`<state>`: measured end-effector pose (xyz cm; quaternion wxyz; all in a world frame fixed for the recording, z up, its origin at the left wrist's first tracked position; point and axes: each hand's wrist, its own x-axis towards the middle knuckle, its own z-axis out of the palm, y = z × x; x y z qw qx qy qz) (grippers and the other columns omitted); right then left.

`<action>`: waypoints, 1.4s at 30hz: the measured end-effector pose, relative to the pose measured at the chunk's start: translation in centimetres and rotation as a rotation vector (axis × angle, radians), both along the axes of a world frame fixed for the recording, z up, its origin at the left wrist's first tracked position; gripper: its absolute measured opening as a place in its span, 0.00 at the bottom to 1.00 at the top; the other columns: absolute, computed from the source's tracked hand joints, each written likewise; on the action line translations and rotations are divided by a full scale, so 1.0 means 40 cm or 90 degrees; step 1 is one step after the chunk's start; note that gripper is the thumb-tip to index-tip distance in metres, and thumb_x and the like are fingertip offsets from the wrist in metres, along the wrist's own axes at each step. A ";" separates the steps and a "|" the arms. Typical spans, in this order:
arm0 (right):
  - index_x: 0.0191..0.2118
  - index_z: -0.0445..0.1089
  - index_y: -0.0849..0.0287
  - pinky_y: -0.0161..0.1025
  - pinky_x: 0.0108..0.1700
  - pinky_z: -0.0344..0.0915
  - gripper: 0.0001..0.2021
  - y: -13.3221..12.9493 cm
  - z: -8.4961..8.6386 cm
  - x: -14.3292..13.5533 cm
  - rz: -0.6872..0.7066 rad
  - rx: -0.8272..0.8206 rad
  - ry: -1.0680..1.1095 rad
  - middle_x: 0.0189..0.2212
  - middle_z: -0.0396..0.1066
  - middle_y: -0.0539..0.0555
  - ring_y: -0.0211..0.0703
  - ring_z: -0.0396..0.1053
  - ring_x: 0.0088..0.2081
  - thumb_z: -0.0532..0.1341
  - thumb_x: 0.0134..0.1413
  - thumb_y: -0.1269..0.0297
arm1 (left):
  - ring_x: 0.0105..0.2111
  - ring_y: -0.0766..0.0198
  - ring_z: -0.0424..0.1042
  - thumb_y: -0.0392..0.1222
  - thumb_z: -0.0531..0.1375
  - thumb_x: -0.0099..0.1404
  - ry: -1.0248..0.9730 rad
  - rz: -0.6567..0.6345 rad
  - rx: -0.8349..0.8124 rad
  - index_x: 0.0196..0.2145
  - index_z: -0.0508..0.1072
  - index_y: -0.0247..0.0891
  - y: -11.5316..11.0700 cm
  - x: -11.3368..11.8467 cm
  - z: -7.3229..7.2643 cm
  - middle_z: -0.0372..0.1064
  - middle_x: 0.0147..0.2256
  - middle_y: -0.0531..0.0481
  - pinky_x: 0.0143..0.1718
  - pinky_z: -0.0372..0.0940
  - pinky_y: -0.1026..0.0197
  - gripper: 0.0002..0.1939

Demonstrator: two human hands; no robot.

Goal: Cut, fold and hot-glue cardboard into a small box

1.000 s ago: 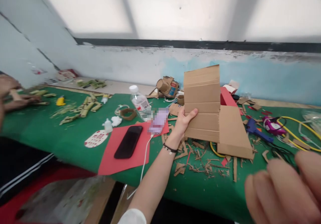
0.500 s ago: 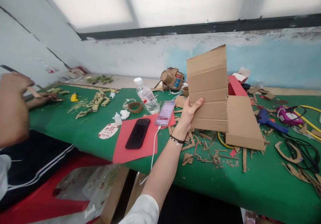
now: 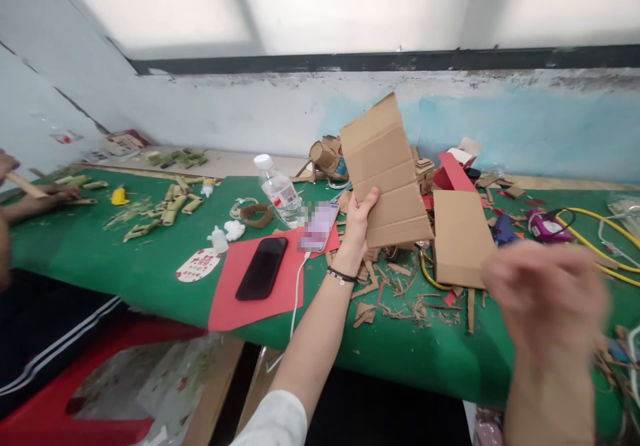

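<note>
My left hand [image 3: 359, 223] grips a creased sheet of brown cardboard [image 3: 387, 186] by its lower left edge, thumb across the front. The sheet is held up, tilted, above the green tabletop. On the right, my right hand [image 3: 547, 296] is raised close to the camera and smeared by motion, so its fingers do not show clearly. Behind it, partly hidden, lies a second flat cardboard piece [image 3: 463, 239]. A blue glue gun [image 3: 506, 229] shows just beyond the right hand. Torn cardboard scraps [image 3: 413, 303] lie below the held sheet.
Left of centre are a water bottle [image 3: 281, 193], a black phone [image 3: 263, 268] on red paper [image 3: 227, 306], and a lit phone [image 3: 320, 226] on a white cable. A purple device [image 3: 547, 226] and yellow cable [image 3: 593, 245] lie right. At far left a co-worker's hands [image 3: 50, 199] work near bamboo pieces [image 3: 175, 203].
My right hand has come into view at the right. The cardboard in my left hand has tilted to the left. The view has turned slightly right.
</note>
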<state>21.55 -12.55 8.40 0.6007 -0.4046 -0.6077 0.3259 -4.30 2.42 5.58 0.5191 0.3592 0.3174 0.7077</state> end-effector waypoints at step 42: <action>0.59 0.72 0.64 0.53 0.56 0.60 0.21 0.286 -0.108 -0.099 -0.050 -0.152 -0.980 0.52 0.81 0.71 0.65 0.75 0.56 0.66 0.65 0.58 | 0.58 0.45 0.79 0.56 0.74 0.65 0.260 -0.009 0.127 0.56 0.79 0.39 -0.032 -0.003 0.102 0.80 0.58 0.40 0.63 0.72 0.47 0.28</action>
